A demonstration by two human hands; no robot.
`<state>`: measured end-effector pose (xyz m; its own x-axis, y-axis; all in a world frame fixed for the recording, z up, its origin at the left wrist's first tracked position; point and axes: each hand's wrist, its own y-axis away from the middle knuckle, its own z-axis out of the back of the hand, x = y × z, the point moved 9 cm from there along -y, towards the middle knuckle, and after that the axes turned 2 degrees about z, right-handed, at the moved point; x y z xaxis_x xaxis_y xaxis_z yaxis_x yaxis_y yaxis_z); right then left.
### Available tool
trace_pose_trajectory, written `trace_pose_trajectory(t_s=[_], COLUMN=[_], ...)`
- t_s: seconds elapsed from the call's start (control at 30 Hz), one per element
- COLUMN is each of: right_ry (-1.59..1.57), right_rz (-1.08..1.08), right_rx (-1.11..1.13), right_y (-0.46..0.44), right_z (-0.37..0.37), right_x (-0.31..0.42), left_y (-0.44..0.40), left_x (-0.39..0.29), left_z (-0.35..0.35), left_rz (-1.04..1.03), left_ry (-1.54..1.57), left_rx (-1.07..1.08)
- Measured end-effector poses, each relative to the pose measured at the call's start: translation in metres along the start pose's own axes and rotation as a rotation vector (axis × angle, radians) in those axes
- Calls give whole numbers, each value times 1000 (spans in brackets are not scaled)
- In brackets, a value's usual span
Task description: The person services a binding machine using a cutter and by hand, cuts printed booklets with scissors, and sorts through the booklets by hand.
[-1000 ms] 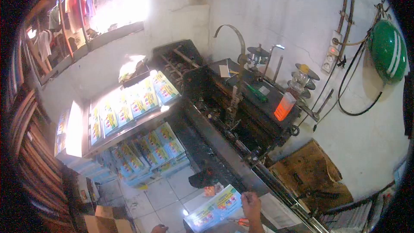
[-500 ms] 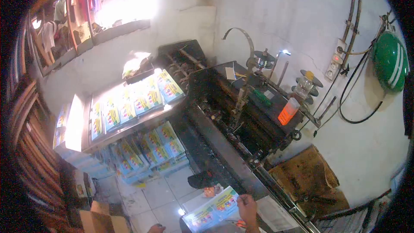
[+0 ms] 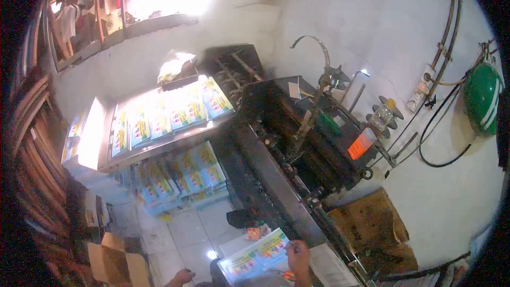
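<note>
A colourful printed sheet (image 3: 249, 260), blue, yellow and white with two repeated designs, lies tilted at the bottom centre. At its right edge is my right hand (image 3: 298, 256), closed, its curled fingers pinching the border. My left hand (image 3: 182, 278) is apart from the sheet, low and to its left, partly cut off by the frame. Its fingers are curled, with a small dark spot at the tips that I cannot make out. An orange-handled tool (image 3: 288, 275) lies by the sheet's lower edge, partly hidden by my right wrist.
Several printed stacks (image 3: 186, 111) lie on a lit metal shelf (image 3: 154, 154), with more stacks (image 3: 199, 172) below. A dark machine (image 3: 319, 143) holds spools and a bottle (image 3: 381, 114). An open cardboard box (image 3: 118, 260) stands lower left; brown cardboard (image 3: 372, 223) leans right.
The view has shifted, so the shelf and machine sit slightly differently. My left hand shows more and has risen a little in view. My right hand stays at the sheet's edge.
</note>
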<state>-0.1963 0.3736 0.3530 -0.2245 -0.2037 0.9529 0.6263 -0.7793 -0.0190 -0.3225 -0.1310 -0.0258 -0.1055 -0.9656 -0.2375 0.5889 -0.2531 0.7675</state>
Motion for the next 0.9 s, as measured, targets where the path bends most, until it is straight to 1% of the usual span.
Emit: trace_pose_trajectory(t_s=[0.03, 0.07, 0.13, 0.2, 0.27, 0.3, 0.4, 0.43, 0.47, 0.5, 0.57, 0.6, 0.63, 0.67, 0.73, 0.8, 0.83, 0.9], right_ry=[14, 29, 27, 25, 54, 61, 68, 54, 36, 37, 53, 57, 67, 78, 49, 21, 16, 10], right_rz=[-9, -18, -13, -10, -17, -16, 7, -41, -89, -89, -23, -21, -25, -28, -27, -27, -54, -82], right_rx=[0, -1, 17, 35, 38, 44, 45, 32, 16, 16, 18, 20, 32, 43, 56, 70, 83, 97], right_y=[0, 1, 1, 1, 2, 3, 3, 3, 4, 3, 2, 1, 1, 1, 2, 2, 2, 2], right_z=[-1, -1, -1, -3, -3, -4, -6, -6, -6, -7, -8, -8, -10, -12, -16, -19, -21, -24], right_x=[-1, -2, -4, -3, -1, 3, 25, 25, 23, 19, 15, 17, 19, 21, 14, 6, 0, -7], left_y=[0, -2, -17, -15, -3, 0, -16, -10, -4, -3, 0, -1, 27, -6, -23, -9, 32, 39], left_x=[4, 4, 7, 5, 5, -1, -7, -3, -10, -10, -11, 0, -17, 3, 0, 14, -10, -11], left_z=[-3, -4, -21, -24, -18, -13, -29, -29, -23, -21, -20, -24, 2, -26, -34, -29, 8, 15], left_rz=[72, 73, -10, 1, 109, 76, -264, -155, -156, -131, -108, -22, 64, -30, -217, 14, 129, 118], left_ry=[190, 197, 58, 102, 161, 156, -99, -36, -35, -26, -12, 99, 211, 161, 56, 159, 210, 227], left_rx=[-11, -7, 128, 102, 123, 88, -7, 54, 55, 48, 43, 51, 50, 37, -4, 17, 18, 8])
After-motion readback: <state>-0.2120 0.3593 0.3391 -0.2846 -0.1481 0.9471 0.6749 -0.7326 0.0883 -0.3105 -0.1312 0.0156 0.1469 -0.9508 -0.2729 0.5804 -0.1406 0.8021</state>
